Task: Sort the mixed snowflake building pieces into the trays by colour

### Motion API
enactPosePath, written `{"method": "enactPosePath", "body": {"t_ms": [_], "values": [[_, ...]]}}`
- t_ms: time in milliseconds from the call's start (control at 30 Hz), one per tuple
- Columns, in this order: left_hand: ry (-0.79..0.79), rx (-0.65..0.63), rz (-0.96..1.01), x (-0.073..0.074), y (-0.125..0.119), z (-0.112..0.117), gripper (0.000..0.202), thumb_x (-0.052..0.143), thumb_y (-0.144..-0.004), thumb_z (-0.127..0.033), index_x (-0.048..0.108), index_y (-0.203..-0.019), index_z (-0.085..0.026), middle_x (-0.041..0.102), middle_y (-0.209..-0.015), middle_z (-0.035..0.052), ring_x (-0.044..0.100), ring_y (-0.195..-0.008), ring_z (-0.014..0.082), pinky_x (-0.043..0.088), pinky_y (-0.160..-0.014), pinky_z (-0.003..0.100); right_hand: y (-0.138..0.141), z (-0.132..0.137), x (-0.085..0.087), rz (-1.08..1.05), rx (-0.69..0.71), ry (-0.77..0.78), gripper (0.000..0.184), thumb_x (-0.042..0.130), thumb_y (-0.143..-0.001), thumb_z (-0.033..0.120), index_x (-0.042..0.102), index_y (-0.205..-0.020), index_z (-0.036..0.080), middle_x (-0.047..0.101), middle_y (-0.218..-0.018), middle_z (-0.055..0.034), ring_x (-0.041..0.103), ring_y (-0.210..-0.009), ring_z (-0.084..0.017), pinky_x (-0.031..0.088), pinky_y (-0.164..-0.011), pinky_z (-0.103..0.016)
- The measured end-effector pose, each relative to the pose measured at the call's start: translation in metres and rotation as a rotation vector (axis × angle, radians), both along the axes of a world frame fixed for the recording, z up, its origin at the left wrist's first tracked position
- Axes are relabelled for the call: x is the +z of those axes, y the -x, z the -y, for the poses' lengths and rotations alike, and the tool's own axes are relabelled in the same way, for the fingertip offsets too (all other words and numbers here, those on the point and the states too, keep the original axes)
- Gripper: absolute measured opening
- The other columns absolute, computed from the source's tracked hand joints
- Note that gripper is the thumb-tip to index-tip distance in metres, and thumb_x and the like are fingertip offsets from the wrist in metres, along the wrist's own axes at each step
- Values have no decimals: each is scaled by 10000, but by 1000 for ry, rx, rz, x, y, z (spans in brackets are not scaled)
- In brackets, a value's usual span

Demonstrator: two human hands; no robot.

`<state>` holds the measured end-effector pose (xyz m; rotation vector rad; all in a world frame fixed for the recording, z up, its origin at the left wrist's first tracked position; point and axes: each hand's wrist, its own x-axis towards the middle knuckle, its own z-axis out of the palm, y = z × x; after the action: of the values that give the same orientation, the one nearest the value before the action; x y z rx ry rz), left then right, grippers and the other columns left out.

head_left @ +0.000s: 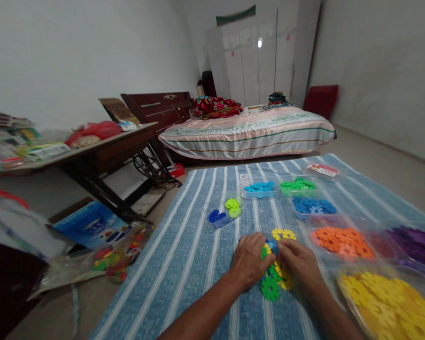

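Note:
My left hand [250,259] is closed around a cluster of joined plastic snowflake discs [270,287] in green, yellow and blue, low over the striped cloth. On the cluster's other side, my right hand [299,264] pinches a blue snowflake disc [273,245] at its top edge. Whether that blue disc is fitted into the others is hidden by the fingers. Just beyond the hands lie yellow snowflake discs [283,233] in a short row. A small clear box with dark blue discs [216,216] and lime discs [233,208] stands farther to the left.
Clear boxes hold yellow [389,302], orange [342,242], purple [416,243], blue [313,206], light blue [259,189] and green discs [298,186]. A lid with a red label [323,169] lies at the far right. Beyond are a bed [248,137] and a cluttered sewing table [102,147].

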<state>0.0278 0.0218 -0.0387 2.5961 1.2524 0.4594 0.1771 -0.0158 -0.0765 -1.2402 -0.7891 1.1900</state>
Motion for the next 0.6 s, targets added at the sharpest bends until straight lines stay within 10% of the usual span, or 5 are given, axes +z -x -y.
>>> {"method": "enactPosePath", "body": {"t_ms": [600], "values": [[-27,98,132,-11,10,11,439,614,-817,-406,563,-1192,-184,614,-1250,113,531,-1202,268,381,-1050,490,-3,0,4,64,-41,-71,378,709,-693,522,658,-762,154,528,-487,41,452,-417,-80,359,-419,-194]]}}
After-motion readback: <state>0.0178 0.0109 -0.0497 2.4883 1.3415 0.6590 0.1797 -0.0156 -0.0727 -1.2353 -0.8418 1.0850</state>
